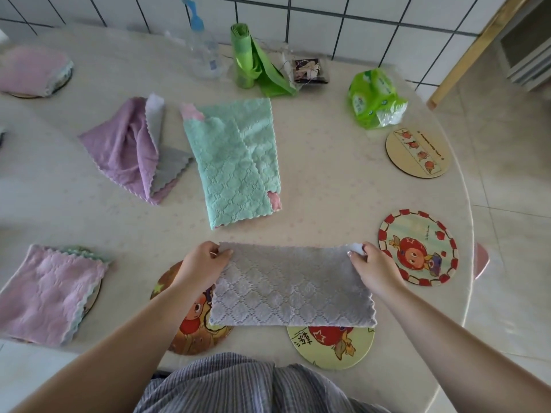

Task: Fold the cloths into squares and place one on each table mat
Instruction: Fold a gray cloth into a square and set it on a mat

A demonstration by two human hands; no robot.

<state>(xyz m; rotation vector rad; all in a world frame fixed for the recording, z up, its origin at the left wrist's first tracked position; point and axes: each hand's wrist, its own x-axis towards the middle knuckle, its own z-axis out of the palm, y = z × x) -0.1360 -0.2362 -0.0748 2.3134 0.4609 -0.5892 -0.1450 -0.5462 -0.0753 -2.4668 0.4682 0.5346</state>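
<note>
We see the left hand [205,263] and right hand [372,269] each with fingers pinched on a far corner of the grey cloth [292,290], which lies as a long rectangle across two round mats [190,323] [331,347], hiding much of both. Bare surface [322,186] lies between it and the green cloth [235,162]. Two uncovered mats [417,247] [417,152] sit near the right edge.

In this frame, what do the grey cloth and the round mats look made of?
Grey cloth: soft plush fabric, probably microfibre; quilted diamond texture, zigzag edges, matte. Round mats: rigid thin board, possibly wood or cork-backed; printed cartoon faces with a slight sheen and pale, flat edges.
</note>
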